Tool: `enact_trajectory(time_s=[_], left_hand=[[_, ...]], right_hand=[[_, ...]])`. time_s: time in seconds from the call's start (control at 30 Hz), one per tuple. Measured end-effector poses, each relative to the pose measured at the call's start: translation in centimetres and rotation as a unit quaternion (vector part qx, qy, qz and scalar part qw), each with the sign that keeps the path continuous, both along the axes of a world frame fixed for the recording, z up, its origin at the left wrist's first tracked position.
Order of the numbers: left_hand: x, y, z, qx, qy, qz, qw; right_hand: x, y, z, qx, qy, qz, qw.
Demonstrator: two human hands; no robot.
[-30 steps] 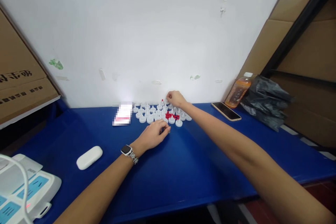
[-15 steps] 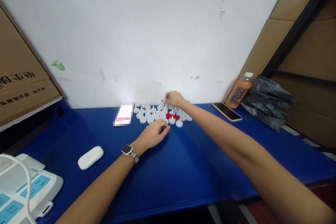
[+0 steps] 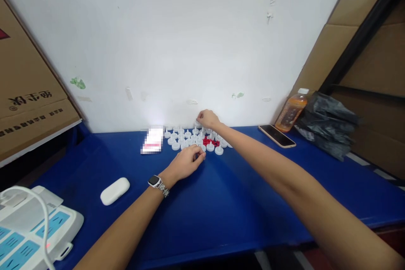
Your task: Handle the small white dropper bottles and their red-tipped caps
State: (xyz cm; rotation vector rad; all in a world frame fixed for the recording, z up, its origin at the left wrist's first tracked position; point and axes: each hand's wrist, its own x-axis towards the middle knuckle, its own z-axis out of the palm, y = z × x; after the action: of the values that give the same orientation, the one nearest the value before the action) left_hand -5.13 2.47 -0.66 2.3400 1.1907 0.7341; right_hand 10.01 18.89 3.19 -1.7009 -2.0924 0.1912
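White round plastic caps with upright nozzles stand clustered along the far edge of the glossy blue desk, around small red pieces. The right hand, fingers bent together, is at a rear cap's tip; the left hand curls at the cluster's near side. Whether either grasps anything, I cannot tell.

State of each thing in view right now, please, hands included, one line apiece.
White caps, clustered, spouts up
Red pieces, piled among the caps
Left hand, half curled, contents hidden
Right hand, pinched, hold unclear
Bottle, capped, orange drink inside
Phone, lying flat, screen dark
White case, shut
Power strip, red light on
Watch, worn, screen dark
Black bag, crumpled
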Motion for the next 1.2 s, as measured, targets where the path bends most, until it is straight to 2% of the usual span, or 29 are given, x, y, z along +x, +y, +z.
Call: enact_trajectory(time_s=[0.1,0.17,0.27,0.33,0.5,0.6,0.77,0.97,1.07,1.2], left_hand=[[0.0,-0.1,0.2,0.001,-0.003,0.008,1.000],[0.1,-0.3,0.4,0.006,-0.011,0.010,1.000],[0.4,-0.4,0.5,0.016,-0.041,0.011,0.999],[0.5,-0.4,0.5,0.015,-0.064,0.011,0.998],[1.6,-0.8,0.6,0.028,-0.097,0.020,0.995],[2.9,-1.4,1.1,0.036,-0.112,0.025,0.993],[4.2,-2.1,1.8,0.076,-0.079,-0.042,0.993],[3.6,-0.9,1.7,0.128,-0.036,-0.068,0.989],[3.5,-0.4,1.5,0.155,-0.025,-0.054,0.986],[3.8,-0.3,1.5,0.187,-0.035,0.022,0.982]], right_hand=[[0.8,-1.6,0.7,0.054,0.102,0.019,0.993],[1.6,-3.4,0.8,0.066,0.221,0.055,0.971],[3.0,-6.9,0.0,0.021,0.412,0.119,0.903],[4.0,-9.4,-0.8,-0.001,0.492,0.122,0.862],[5.3,-14.0,-1.8,-0.106,0.557,0.101,0.818],[5.1,-15.6,-1.8,-0.139,0.549,0.125,0.815],[4.3,-16.8,-2.3,-0.134,0.531,0.171,0.819],[3.5,-17.1,-2.0,-0.114,0.598,0.149,0.779],[3.6,-17.3,-1.2,-0.155,0.594,0.139,0.777],[4.1,-17.5,-1.0,-0.174,0.537,0.179,0.806]])
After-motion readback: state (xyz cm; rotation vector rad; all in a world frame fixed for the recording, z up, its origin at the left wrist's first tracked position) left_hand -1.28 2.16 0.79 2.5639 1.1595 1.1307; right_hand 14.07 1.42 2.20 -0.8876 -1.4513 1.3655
